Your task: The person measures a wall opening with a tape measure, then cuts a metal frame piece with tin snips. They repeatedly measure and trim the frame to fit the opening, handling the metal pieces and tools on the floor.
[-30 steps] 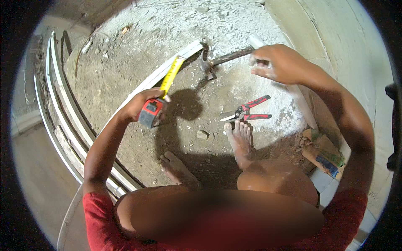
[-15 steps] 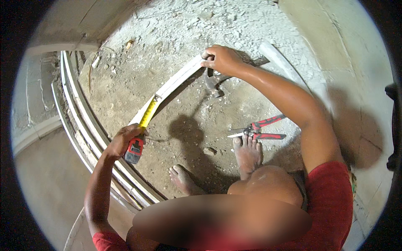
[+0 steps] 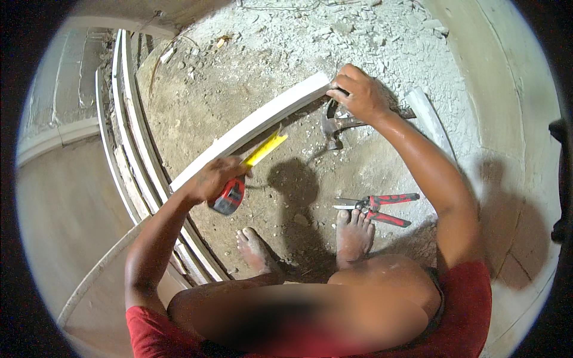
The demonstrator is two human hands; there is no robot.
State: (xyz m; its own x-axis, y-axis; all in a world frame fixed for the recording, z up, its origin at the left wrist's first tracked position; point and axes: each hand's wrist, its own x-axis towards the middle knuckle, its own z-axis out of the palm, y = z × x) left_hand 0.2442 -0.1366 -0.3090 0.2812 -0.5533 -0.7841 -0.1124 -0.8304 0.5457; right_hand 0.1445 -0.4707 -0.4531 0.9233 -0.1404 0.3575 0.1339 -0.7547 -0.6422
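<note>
My left hand (image 3: 218, 179) is wrapped around a red and black tape measure (image 3: 230, 200), its knuckles over the near part of a long white strip (image 3: 256, 122). A short length of yellow tape blade (image 3: 265, 149) sticks out beside the strip, apart from its edge. At the strip's far end, my right hand (image 3: 358, 94) has its fingers curled in a pinch on the tip. Just below that hand lies a hammer (image 3: 334, 126) on the ground. Pruning shears (image 3: 379, 209) with red and black handles lie by my right foot, jaws apart.
Several long white strips (image 3: 140, 131) lie along the left side by a low wall. A whitish length of material (image 3: 433, 122) rests at the right. Pale rubble (image 3: 382, 45) covers the far ground. A wall (image 3: 507, 89) rises at right; my bare feet (image 3: 352, 235) are on the dirt.
The tape blade has come away from the strip's face and now points out beside it. My left hand has shifted right with the tape measure. The view has also shifted.
</note>
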